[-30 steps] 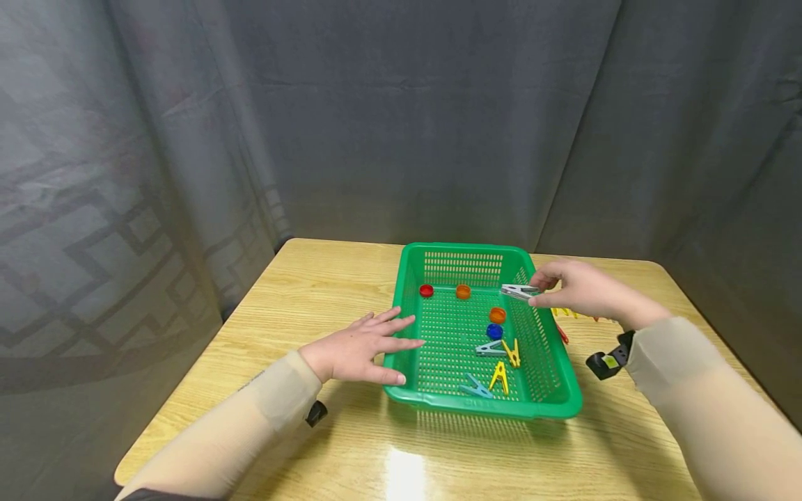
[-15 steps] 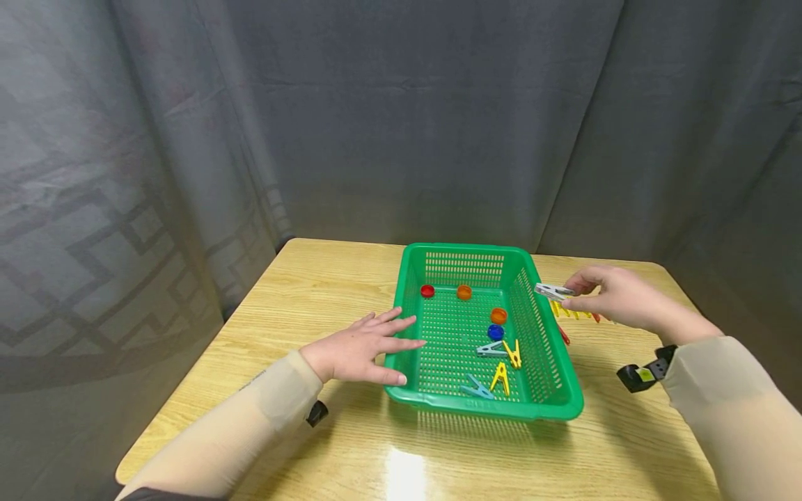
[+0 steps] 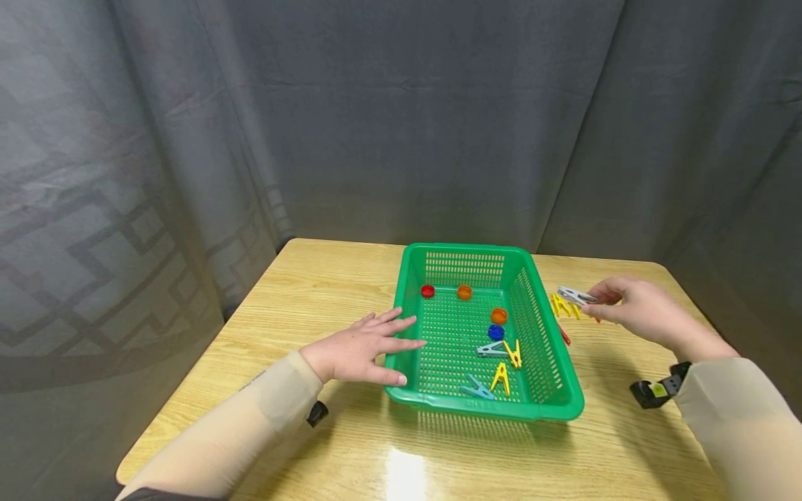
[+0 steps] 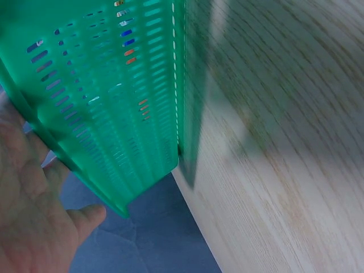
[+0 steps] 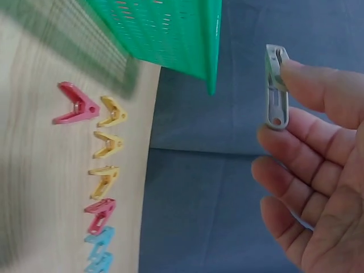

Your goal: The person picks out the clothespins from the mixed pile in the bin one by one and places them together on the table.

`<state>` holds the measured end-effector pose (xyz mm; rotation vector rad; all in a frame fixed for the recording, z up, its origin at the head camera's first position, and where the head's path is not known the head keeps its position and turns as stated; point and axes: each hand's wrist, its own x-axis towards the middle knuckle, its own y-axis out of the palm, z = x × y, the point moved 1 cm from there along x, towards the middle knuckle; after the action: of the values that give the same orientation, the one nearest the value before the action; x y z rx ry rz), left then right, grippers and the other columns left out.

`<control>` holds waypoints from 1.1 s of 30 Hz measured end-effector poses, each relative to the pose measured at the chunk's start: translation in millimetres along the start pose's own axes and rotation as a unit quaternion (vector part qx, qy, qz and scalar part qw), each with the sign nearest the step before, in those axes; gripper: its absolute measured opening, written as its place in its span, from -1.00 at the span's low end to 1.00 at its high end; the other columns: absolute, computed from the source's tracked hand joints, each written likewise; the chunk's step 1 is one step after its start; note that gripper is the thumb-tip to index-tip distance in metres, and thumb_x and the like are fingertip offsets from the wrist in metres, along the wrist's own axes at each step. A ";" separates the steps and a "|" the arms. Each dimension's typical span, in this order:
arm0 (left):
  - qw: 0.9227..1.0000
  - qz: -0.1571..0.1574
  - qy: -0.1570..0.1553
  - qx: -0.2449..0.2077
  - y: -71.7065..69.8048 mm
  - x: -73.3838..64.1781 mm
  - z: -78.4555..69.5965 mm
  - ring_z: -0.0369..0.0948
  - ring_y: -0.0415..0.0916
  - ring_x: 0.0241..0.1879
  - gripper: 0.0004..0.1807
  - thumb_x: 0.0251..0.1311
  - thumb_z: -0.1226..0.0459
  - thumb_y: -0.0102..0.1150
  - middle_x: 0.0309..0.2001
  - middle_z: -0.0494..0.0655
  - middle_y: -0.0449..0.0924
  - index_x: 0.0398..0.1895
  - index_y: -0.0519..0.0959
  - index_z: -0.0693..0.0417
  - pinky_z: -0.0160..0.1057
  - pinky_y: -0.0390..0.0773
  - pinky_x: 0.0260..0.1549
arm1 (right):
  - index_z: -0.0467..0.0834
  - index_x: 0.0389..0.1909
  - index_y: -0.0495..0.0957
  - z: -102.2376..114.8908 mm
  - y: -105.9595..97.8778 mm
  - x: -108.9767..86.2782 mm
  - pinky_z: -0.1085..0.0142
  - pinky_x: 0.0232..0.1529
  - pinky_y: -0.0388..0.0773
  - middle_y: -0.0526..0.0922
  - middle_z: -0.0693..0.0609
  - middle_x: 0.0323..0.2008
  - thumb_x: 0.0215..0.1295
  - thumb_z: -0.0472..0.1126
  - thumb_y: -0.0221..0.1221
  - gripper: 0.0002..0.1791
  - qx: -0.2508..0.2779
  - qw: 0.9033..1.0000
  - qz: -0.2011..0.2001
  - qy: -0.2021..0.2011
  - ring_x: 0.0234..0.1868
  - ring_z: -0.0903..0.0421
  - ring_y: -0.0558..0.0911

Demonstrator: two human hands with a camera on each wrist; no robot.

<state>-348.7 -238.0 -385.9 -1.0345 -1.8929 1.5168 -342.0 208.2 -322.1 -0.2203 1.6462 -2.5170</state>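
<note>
Right of the green basket (image 3: pixel 482 410), my right hand (image 3: pixel 648 313) pinches a grey clothespin (image 5: pixel 277 88) between thumb and fingers, held above the table. Below it, several clothespins lie in a row: yellow clothespins (image 5: pixel 108 145), a red clothespin (image 5: pixel 76 104) and blue clothespins (image 5: pixel 99 244). My left hand (image 3: pixel 363 348) rests on the basket's left rim with fingers spread and straight. Inside the basket lie yellow clothespins (image 3: pixel 500 378), blue-grey clothespins (image 3: pixel 479 387), a red cap (image 3: pixel 427 291), orange caps (image 3: pixel 498 316) and a blue cap (image 3: pixel 496 332).
The wooden table (image 3: pixel 326 278) carries the basket near its middle. Grey curtains (image 3: pixel 401 139) hang behind and on both sides. The basket's right wall (image 3: pixel 541 334) stands between its contents and the row of clothespins.
My right hand has moved right with the grey clothespin, from over the basket's right rim to above the row of clothespins. The left hand has stayed in place.
</note>
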 end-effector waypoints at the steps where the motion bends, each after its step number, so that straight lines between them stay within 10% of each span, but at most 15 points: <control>1: 1.000 0.000 0.000 0.000 0.0 -0.1 0.0 -0.21 -0.47 0.50 -0.26 0.20 -0.36 -0.11 0.53 -0.29 -0.23 0.45 0.15 -0.49 0.12 -0.23 0.38 | -0.20 -0.18 0.61 -1.4 1.4 -0.2 0.24 -0.42 0.38 0.62 0.01 -0.31 0.24 0.12 0.25 -0.56 -0.001 1.000 -0.006 0.000 -0.33 0.06 0.50; 33: 1.000 0.003 -0.003 -0.007 -0.8 -1.1 -1.3 -0.20 -0.47 0.50 -0.26 0.20 -0.36 -0.11 0.54 -0.27 -0.24 0.45 0.15 -0.49 0.12 -0.24 0.38 | -0.43 -0.05 0.50 -35.1 66.4 -4.0 0.11 -0.37 0.41 0.53 -0.42 -0.07 0.32 0.13 0.13 -0.38 0.046 0.985 -0.096 0.134 -0.21 -0.23 0.52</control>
<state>-347.2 -238.2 -384.7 -1.0434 -1.9101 1.5136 -343.0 214.0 -397.1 -0.0305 1.6649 -2.8681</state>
